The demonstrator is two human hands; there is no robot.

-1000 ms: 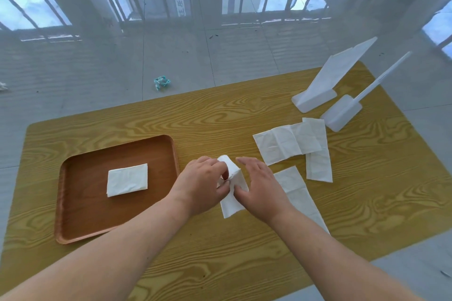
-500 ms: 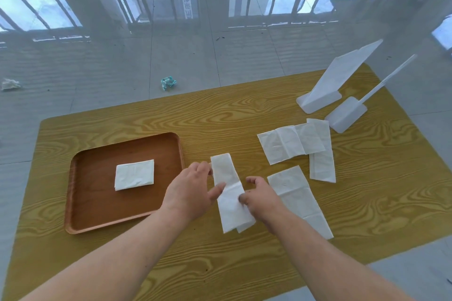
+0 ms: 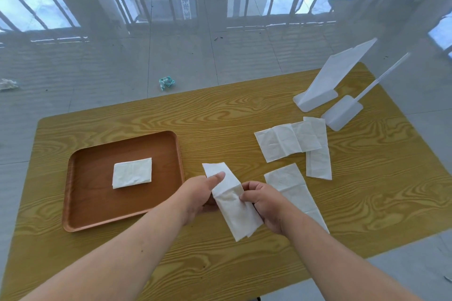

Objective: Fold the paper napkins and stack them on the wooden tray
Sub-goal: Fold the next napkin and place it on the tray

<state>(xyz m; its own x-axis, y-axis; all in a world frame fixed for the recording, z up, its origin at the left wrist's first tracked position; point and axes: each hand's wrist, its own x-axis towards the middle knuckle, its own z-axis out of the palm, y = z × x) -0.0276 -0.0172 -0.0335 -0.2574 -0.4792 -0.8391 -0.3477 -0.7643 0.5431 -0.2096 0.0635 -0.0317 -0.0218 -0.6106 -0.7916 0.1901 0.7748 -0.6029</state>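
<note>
From the head view, a long white paper napkin strip (image 3: 232,199) is held over the yellow wood-grain table (image 3: 220,120), just right of the brown rectangular wooden tray (image 3: 80,203). The left hand (image 3: 199,194) is closed on the strip's left edge, thumb laid on top. The right hand (image 3: 265,205) is pinched on its right edge, fingers curled. A folded white napkin (image 3: 132,173) is seen lying flat in the middle of the tray. Right of the tray, beyond the hands, three unfolded white napkins (image 3: 293,142) are spread on the table, two of them overlapping. Two white plastic stands (image 3: 325,95) are placed farther right of the tray, near the table's far corner.
</note>
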